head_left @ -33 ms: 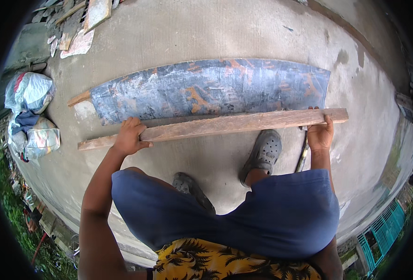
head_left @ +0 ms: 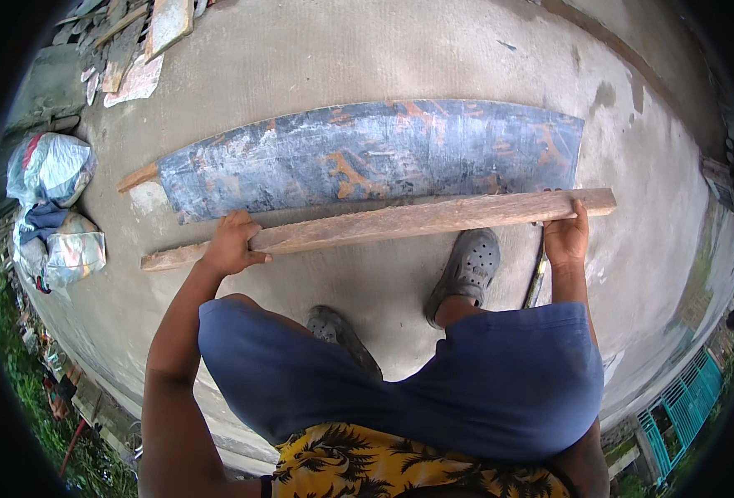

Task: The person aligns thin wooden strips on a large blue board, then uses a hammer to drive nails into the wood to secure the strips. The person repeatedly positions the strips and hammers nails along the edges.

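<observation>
A long, rough wooden beam [head_left: 400, 220] stretches across in front of me, its right end slightly farther off than its left. Toward its left end my left hand [head_left: 233, 243] grips it, thumb on the near side and fingers over the top. My right hand [head_left: 566, 235] clasps it close to the right end, with the thumb up on the near face. Just beyond the beam, a dark, worn board [head_left: 367, 158] with brown patches lies flat on the concrete. A strip of wood [head_left: 139, 177] sticks out from under its left end.
My feet in grey clogs [head_left: 475, 264] stand just on the near side of the beam. By the right foot lies a thin dark tool handle [head_left: 536, 278]. Plastic bags [head_left: 60, 170] sit at the left, scrap boards [head_left: 168, 29] at the far left. A teal gate [head_left: 682, 407] shows at the lower right.
Almost nothing differs. The beam's right end sits a touch higher in the picture, and the whole scene has shifted very slightly; both hands keep their hold.
</observation>
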### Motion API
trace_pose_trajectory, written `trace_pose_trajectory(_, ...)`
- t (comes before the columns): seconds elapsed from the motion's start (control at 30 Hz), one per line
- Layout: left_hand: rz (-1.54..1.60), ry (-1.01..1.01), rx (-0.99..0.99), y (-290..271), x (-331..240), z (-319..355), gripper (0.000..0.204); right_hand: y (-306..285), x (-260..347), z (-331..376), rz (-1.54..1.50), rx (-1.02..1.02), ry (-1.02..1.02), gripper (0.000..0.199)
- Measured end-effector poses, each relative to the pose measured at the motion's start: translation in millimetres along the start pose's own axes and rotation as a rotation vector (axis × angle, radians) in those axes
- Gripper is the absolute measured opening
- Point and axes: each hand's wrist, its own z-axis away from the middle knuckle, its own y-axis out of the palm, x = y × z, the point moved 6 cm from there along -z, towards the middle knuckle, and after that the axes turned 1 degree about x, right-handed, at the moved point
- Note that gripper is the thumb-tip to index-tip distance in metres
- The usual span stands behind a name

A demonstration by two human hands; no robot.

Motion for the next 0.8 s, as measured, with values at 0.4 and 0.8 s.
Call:
trace_pose_trajectory(0.4,-0.305,0.009,0.123,26.6,14.5,-21.4,0.088,-48.5,-40.4,16.0,0.459,-0.401,0.005,0.061)
trace_pose_trajectory(0.8,-0.540,-0.085,0.199,57.1,35.6,-28.5,0.053,-78.1,-24.7,18.2,1.765,-0.423,-0.414,0.081)
